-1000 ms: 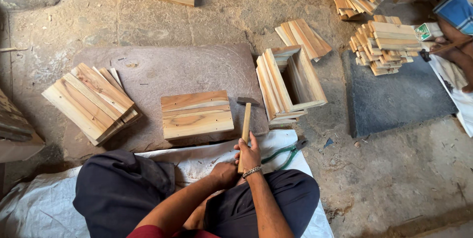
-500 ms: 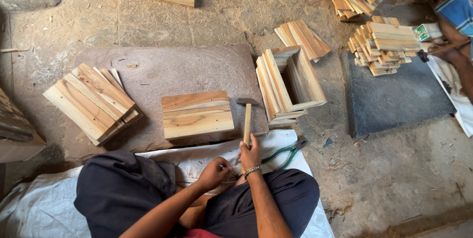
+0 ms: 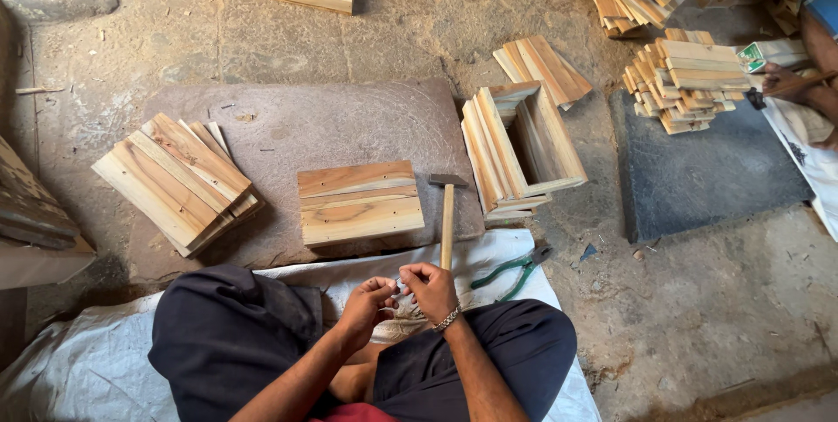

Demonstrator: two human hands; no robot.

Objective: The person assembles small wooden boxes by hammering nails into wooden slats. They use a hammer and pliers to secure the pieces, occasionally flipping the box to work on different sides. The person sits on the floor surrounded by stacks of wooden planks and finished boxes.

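Both hands — left hand point(image 3: 371, 298), right hand point(image 3: 429, 287) — pinch something small, maybe nails; hammer point(image 3: 447, 212) idle, plank panel point(image 3: 360, 202) apparently unfinished.

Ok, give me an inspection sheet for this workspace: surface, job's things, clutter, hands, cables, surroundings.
Surface: grey stone slab on a dusty floor; white sheet under the seated person.
Job's things: wooden panel flat on the slab; hammer lying beside it, head away from the person.
Clutter: stack of boards at the slab's left; open wooden box on its side; green pliers on the sheet.
Hands: left hand and right hand together in the lap, fingers pinching something too small to tell.
Cables: nothing seen.
Surroundings: more board piles; another person's hand at far right.
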